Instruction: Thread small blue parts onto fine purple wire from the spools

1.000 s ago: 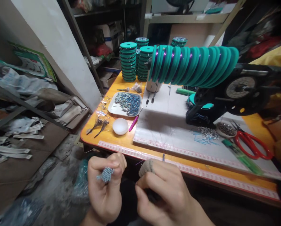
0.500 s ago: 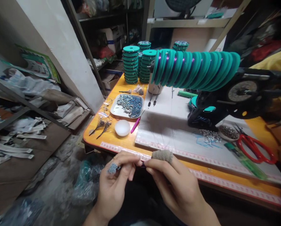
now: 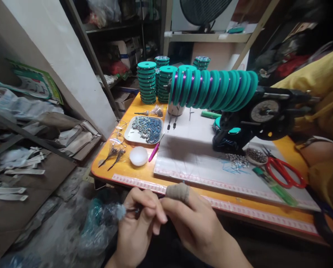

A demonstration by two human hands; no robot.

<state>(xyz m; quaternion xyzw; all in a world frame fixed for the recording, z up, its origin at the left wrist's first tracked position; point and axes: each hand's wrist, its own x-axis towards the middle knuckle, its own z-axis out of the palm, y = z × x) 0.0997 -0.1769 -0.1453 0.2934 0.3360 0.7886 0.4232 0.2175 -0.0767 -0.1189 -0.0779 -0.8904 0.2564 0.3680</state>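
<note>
Ahead of me, a yellow table (image 3: 102, 164) is holding stacked green spools (image 3: 146, 82). Before its near edge, the left hand (image 3: 135, 232) is gripping a blurred, pale blue bundle (image 3: 121, 211), whose clustered end is jutting leftward, away from the right hand (image 3: 197, 223); its dark stem (image 3: 132, 211) is lying roughly sideways among the left fingers. Just beside these, the right fingers are bending inward; I cannot tell whether they are pinching anything.

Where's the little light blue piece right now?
In the head view, the light blue piece is low and left of centre, at the outer side of the left hand, with a plastic bag just left of it.
</note>
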